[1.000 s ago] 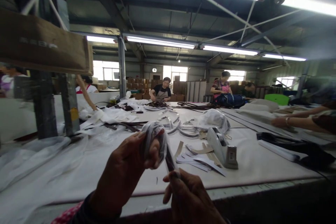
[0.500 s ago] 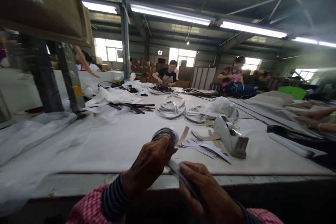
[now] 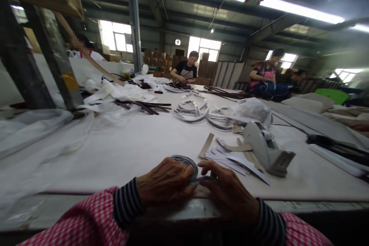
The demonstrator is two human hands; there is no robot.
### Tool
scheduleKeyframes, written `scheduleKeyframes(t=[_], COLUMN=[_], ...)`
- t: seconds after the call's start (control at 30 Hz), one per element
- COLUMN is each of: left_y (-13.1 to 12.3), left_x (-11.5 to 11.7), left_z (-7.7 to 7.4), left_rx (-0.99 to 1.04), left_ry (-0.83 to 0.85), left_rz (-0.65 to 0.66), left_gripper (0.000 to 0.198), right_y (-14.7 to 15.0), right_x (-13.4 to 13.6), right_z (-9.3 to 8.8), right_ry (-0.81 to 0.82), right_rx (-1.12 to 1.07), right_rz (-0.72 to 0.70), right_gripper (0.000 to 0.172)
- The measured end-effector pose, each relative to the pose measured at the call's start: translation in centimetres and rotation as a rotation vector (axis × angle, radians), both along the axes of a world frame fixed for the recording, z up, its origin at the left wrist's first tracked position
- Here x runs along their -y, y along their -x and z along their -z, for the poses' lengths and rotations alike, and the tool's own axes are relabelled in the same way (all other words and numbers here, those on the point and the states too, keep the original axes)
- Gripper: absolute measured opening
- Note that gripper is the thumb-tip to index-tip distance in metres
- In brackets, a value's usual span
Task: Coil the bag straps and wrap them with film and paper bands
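Observation:
A coiled grey-and-white strip (image 3: 184,158) is gripped near the table's front edge by my left hand (image 3: 167,180), whose fingers are closed around it. From the coil a short length runs to the right, where my right hand (image 3: 230,186) pinches it low between thumb and fingers. The right index finger arches above, close to the coil's edge. Paper strips (image 3: 226,161) in white and tan lie loose just beyond my right hand. A grey tape dispenser (image 3: 268,148) stands beside them.
Bundled grey strips (image 3: 191,111) and a plastic bag (image 3: 252,109) lie farther back. Dark brown straps (image 3: 147,107) and white wrapping (image 3: 115,92) are at the left, near metal posts (image 3: 54,54). Co-workers (image 3: 186,70) work across the table. A white roll (image 3: 336,157) lies at the right.
My right hand has come up and closer to the coil, shortening the length between my hands. My left hand has lowered the coil and turned it flatter. The camera view has tilted down.

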State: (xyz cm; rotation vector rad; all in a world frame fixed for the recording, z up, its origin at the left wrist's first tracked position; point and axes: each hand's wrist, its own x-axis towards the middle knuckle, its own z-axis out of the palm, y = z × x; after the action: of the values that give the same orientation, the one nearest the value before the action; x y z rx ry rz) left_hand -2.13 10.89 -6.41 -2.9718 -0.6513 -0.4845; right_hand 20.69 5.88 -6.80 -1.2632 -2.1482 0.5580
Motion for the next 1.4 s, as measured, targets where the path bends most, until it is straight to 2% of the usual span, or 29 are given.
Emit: scheduleKeyframes(t=[0.07, 0.17, 0.43, 0.53, 0.67, 0.77, 0.83, 0.9, 0.97, 1.07, 1.17, 1.23, 1.27, 1.33, 1.4], left_y=[-0.5, -0.9, -0.7, -0.7, -0.5, 0.1, 0.6, 1.2, 1.8, 2.7, 3.3, 3.8, 4.0, 4.6, 5.1], left_x=[-0.4, -0.6, -0.3, -0.2, 0.8, 1.7, 1.8, 1.5, 0.9, -0.1, -1.2, -2.0, -2.4, -2.9, -2.9], left_z=[0.4, 0.8, 2.1, 2.2, 2.3, 2.0, 1.6, 1.1, 0.7, 0.2, -0.3, -0.9, -1.3, -2.0, -2.5], left_rx=[-0.042, -0.014, 0.186, 0.242, 0.193, 0.136, 0.116, 0.111, 0.115, 0.16, 0.222, 0.186, 0.147, 0.085, 0.055], left_ry=[-0.001, -0.014, -0.264, -0.289, -0.294, -0.32, -0.236, -0.033, 0.153, 0.264, 0.321, 0.373, 0.401, 0.438, 0.442], left_rz=[0.027, 0.053, 0.113, 0.111, 0.056, -0.042, -0.102, -0.131, -0.123, -0.015, 0.16, 0.198, 0.186, 0.143, 0.091], left_gripper=[0.036, 0.045, 0.03, 0.029, 0.027, 0.025, 0.035, 0.042, 0.044, 0.038, 0.03, 0.025, 0.022, 0.021, 0.032], right_y=[0.0, 0.2, 0.3, 0.4, 0.5, 0.7, 0.7, 0.4, -0.1, -0.9, -0.9, -0.3, 0.1, 1.1, 2.3], right_x=[-0.3, -0.5, -1.1, -1.1, -0.9, -0.9, -0.9, -1.0, -1.2, -1.8, -3.2, -4.3, -4.8, -5.5, -5.5], right_z=[1.0, 1.7, 2.2, 2.2, 2.1, 1.8, 1.4, 0.8, 0.0, -1.3, -2.6, -3.2, -3.4, -3.3, -2.6], right_ry=[-0.073, -0.112, -0.261, -0.253, -0.21, -0.18, -0.152, -0.12, -0.095, -0.126, -0.202, -0.225, -0.221, -0.195, -0.172], right_rx=[0.102, 0.197, 0.234, 0.23, 0.247, 0.264, 0.286, 0.32, 0.372, 0.497, 0.58, 0.595, 0.603, 0.613, 0.598], right_rz=[-0.047, -0.1, -0.169, -0.164, -0.142, -0.132, -0.12, -0.133, -0.2, -0.298, -0.307, -0.334, -0.355, -0.372, -0.319], right_gripper=[0.039, 0.04, 0.025, 0.022, 0.02, 0.02, 0.017, 0.019, 0.03, 0.039, 0.048, 0.053, 0.05, 0.032, 0.016])
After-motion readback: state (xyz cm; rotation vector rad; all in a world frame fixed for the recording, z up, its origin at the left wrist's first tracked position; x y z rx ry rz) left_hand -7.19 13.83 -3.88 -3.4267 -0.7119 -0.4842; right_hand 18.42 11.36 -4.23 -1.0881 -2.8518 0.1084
